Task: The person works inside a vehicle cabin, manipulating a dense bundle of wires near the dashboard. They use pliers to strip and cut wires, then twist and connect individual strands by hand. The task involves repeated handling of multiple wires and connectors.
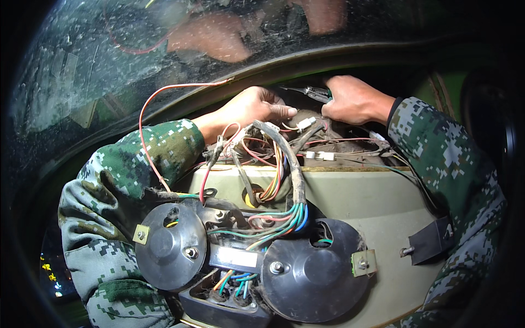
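My right hand [356,100] is closed around a pair of pliers [313,92] with slim metal jaws that point left, towards my other hand. Part of a green handle shows by my fingers. My left hand [261,107] reaches in beside the windshield, its thumb stretched right and its fingers curled. Whatever lies between those fingers is hidden. Below the hands is a tangle of thin wires with a white connector [306,124] and a second white plug [320,156]. A black-wrapped wiring harness [292,164] runs down from there to the back of an instrument cluster.
Two round black gauge housings [314,270] with bolts and blue, green and orange wires stand nearest me. Beneath the wires is a beige panel [372,202] with a dark bracket [431,242] at right. A loose red wire [142,128] arches by my left sleeve. Dirty windshield glass [109,65] slopes behind.
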`<state>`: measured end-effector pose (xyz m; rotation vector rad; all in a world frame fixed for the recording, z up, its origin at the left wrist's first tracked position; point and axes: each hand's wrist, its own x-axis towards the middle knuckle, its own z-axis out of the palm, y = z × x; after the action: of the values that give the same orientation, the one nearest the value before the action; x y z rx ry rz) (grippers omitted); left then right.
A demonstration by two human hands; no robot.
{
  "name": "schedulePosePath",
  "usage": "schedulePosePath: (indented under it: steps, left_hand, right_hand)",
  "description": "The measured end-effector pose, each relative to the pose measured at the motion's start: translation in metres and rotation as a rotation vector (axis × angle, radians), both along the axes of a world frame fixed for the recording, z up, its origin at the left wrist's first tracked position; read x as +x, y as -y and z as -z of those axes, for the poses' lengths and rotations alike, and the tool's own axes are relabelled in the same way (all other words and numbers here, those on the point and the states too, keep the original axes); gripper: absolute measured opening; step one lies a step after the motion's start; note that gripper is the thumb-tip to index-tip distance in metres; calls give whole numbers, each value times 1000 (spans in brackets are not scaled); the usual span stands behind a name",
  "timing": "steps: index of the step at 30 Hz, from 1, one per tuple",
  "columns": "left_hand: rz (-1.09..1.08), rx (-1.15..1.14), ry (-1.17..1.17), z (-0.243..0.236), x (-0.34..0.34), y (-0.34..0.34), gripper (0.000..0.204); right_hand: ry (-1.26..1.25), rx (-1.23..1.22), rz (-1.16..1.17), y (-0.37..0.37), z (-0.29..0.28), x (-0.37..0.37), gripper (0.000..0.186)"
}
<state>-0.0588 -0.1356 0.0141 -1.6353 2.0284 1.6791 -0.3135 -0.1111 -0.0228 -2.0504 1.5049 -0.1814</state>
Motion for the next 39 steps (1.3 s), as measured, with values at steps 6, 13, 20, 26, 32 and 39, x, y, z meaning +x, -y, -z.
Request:
schedulePosePath:
  steps: [6,13,20,26,32,39]
  left_hand:
    - [-235,289,-213,0,0,6,19]
    - [-77,221,-166,2,3,6,15]
    - [-45,115,-64,3,2,13,8]
    - [-34,153,-164,3,5,4,5]
    - [-36,193,-190,6,7,6,4]
    - [-50,223,-197,13,9,10,8]
  right_hand:
    - [-88,129,19,5,1,-5,49]
    - [-159,135,21,6,-2,-7,47]
    - [-180,115,27,5,-2,-8,43]
    - [-187,2,23,5,1,-11,34]
    - [-246,80,-22,7,-5,-11,34]
    - [-247,83,-64,8,-10,-13,37]
